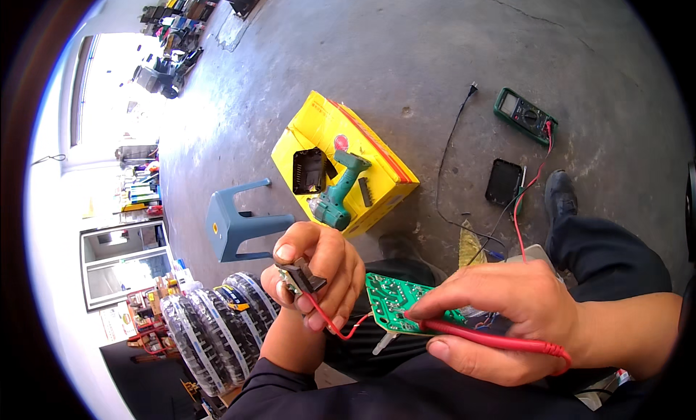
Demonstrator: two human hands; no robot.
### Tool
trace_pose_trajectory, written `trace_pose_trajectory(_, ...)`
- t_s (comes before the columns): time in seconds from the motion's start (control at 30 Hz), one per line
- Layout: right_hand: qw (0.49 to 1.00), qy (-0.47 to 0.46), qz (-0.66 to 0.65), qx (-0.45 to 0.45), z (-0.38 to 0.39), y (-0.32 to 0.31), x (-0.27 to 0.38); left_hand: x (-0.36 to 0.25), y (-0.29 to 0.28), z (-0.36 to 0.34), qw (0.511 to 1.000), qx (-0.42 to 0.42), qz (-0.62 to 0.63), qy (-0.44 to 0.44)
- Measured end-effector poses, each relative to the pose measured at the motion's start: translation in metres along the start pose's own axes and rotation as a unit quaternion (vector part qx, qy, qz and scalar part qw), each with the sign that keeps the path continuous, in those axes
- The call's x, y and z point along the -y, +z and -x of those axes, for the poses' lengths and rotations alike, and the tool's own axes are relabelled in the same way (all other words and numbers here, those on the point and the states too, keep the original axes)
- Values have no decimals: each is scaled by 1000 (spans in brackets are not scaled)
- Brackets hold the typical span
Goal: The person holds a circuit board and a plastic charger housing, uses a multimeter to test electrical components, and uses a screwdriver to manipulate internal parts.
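Observation:
My left hand (330,264) is closed, pinching a small black connector block (309,279) with a bit of circuit board on it. From that block a red wire (335,329) runs to a green circuit board (391,298), which sits over my lap with its soldered side up. My right hand (525,311) grips a red test probe (500,339) against its palm. The index finger lies over the board's right part, and the probe's tip is hidden there, so contact cannot be made out. A white post (384,342) sticks out below the board's near edge.
Ahead stands a yellow box (377,166) carrying a green cordless drill (341,195) and a black plastic shell (309,171). A blue stool (235,224) is left of it. At right lie a multimeter (525,115), a black tray (503,183) and a plug cord (442,155). Wrapped tyres (206,333) stand lower left.

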State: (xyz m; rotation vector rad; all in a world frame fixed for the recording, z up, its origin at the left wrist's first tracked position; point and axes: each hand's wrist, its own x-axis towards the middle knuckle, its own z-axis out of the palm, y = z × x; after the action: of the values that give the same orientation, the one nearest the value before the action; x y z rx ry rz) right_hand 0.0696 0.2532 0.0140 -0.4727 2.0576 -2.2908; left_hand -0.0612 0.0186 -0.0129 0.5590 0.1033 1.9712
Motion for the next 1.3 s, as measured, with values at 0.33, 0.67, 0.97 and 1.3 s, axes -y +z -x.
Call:
trace_pose_trajectory(0.33,998,65,6,-10,-3,-3,10,-7,-9,6,999,44,-22,-18)
trace_pose_trajectory(0.67,999,35,22,-2,-3,-1,6,-5,-3,8,999,17,-34,0)
trace_pose_trajectory(0.97,999,24,24,-8,-2,1,4,-2,1,11,999,-21,-39,17)
trace_pose_trajectory(1.3,999,48,18,-4,-2,-1,9,-2,3,12,998,-43,-45,22)
